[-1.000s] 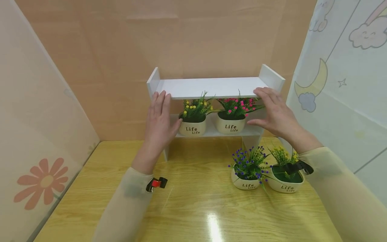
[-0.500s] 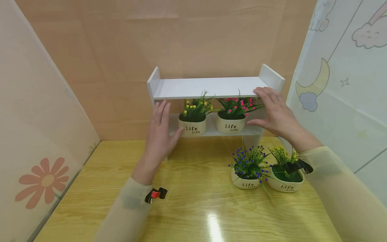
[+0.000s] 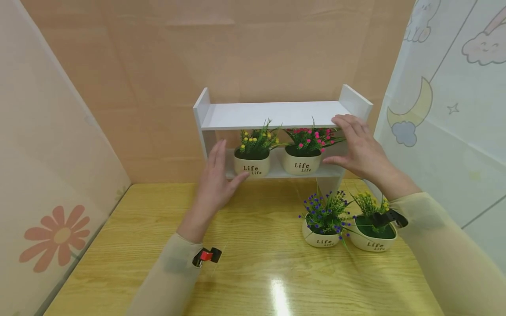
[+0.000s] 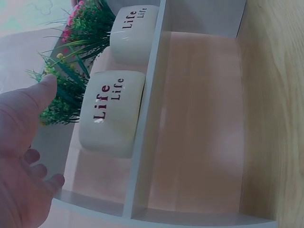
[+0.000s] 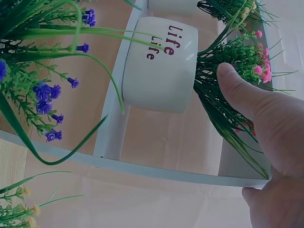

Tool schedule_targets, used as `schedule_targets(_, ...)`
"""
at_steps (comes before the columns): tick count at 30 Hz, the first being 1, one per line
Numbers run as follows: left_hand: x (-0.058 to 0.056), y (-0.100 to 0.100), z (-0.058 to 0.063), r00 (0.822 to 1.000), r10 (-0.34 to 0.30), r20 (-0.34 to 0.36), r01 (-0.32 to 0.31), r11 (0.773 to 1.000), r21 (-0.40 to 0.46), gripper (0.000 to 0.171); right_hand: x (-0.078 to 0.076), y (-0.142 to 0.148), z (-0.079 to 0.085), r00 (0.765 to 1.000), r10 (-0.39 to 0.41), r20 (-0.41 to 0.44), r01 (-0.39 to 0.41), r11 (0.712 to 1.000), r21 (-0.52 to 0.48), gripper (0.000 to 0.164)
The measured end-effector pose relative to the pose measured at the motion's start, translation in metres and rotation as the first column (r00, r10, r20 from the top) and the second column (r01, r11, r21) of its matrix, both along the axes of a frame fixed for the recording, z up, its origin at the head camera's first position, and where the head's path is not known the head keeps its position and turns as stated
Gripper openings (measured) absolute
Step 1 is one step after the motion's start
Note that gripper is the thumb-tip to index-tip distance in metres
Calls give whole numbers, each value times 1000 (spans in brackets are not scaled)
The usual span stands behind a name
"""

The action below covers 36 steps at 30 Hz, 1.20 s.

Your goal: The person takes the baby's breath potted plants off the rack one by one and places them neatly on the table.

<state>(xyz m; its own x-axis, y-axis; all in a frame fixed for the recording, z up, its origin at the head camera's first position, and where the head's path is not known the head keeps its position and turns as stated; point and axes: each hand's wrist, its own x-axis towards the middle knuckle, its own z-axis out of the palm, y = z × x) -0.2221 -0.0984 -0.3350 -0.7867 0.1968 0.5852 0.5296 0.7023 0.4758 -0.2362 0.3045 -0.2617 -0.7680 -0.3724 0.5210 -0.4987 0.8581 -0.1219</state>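
Observation:
A white two-tier shelf (image 3: 272, 115) stands on the table against the back wall. On its middle board sit a pot with yellow flowers (image 3: 251, 163) and a pot with pink flowers (image 3: 302, 164), both cream and lettered "Life". My left hand (image 3: 213, 182) is in front of the shelf's left side, fingers straight and thumb spread, holding nothing. Its thumb overlaps the yellow-flowered pot's lower edge in the head view. My right hand (image 3: 361, 151) rests its fingers at the top board's front right corner. The right thumb (image 5: 242, 92) extends apart, overlapping the pink-flowered plant in the right wrist view.
On the wooden table (image 3: 253, 272), in front of the shelf's right end, stand a purple-flowered pot (image 3: 321, 239) and another yellow-flowered pot (image 3: 373, 244), side by side. My right forearm passes close to the latter. Patterned walls flank the table.
My left hand has come off the top board's front left corner and moved down and slightly right. My right hand and the pots have stayed in place.

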Motion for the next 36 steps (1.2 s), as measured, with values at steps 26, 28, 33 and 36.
schedule_targets(26, -37, 17, -14, 961, -79, 265, 40, 988, 148, 118, 4, -3, 1, 1000, -19, 6, 19, 1000, 3, 119)
schedule_targets(28, -39, 18, -14, 961, -73, 267, 34, 989, 147, 119, 5, -3, 1, 1000, -19, 4, 19, 1000, 2, 119)
schedule_targets(33, -45, 20, -13, 953, -85, 291, 37, 985, 166, 120, 4, -3, 0, 1000, -18, 2, 18, 1000, -2, 119)
schedule_targets(36, -47, 21, -11, 947, -97, 307, 44, 983, 177, 120, 5, -3, 0, 1000, -17, 1, 17, 1000, 0, 119)
